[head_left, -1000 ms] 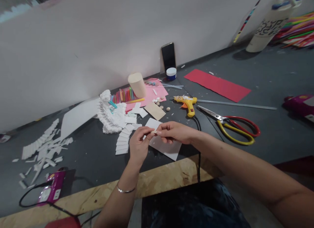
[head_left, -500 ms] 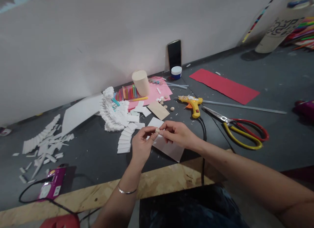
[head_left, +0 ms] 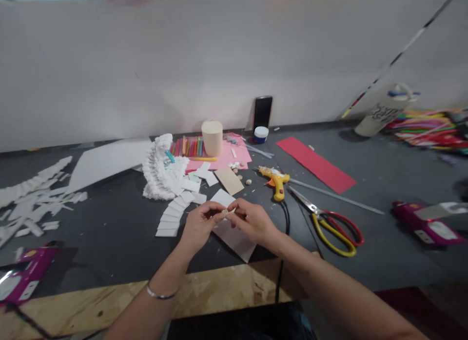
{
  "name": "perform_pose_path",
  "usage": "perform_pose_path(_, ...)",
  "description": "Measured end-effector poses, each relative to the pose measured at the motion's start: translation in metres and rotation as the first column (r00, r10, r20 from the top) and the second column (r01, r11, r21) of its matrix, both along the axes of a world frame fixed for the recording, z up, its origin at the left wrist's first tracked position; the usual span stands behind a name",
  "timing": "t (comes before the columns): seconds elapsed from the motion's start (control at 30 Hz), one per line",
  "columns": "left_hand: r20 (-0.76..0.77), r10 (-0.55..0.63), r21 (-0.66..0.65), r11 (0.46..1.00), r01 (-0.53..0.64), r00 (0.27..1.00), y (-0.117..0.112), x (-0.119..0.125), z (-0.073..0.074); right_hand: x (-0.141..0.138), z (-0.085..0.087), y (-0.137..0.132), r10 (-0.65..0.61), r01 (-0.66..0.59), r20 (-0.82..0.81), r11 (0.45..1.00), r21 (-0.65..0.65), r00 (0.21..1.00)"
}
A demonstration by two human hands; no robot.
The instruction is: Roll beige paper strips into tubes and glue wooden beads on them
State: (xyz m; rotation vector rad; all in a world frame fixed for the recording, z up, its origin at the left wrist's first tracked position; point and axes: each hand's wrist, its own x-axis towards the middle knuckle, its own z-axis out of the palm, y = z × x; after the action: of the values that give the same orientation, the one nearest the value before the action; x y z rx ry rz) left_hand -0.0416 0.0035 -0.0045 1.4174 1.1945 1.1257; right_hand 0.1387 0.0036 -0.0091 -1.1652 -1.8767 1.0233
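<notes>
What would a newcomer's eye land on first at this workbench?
Probably the red strip lying right of centre on the dark table, then the yellow glue gun and large scissors nearer the front. At the centre, the left hand and right hand pinch a small pale piece above a pale sheet.

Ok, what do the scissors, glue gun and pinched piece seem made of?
Scissors: blades shiny grey, likely steel; smooth red and yellow handles, perhaps plastic-coated. Glue gun: yellow, moulded-looking body, probably plastic. Pinched beige piece: too small to tell.
</notes>
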Motion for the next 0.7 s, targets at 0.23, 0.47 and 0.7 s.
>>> perform_pose_path(0.23, -0.165, 0.088, -0.003, 0.996, -0.089, 0.982, 0.005, -0.002, 0.007, -0.007, -0.004, 0.009, -0.010, -0.003, 0.116, 0.994, 0.110, 0.993)
perform_pose_path(0.47, -0.205, 0.133, 0.014, 0.991, -0.133, 0.970, 0.011, 0.000, 0.005, -0.010, -0.009, 0.021, -0.045, -0.078, 0.413, 0.958, 0.278, 0.910)
perform_pose_path(0.7, -0.124, 0.048, -0.129, 0.990, -0.064, 0.991, 0.027, -0.005, -0.004, 0.000, -0.025, 0.035, -0.006, -0.187, 0.484, 0.918, 0.349, 0.875)
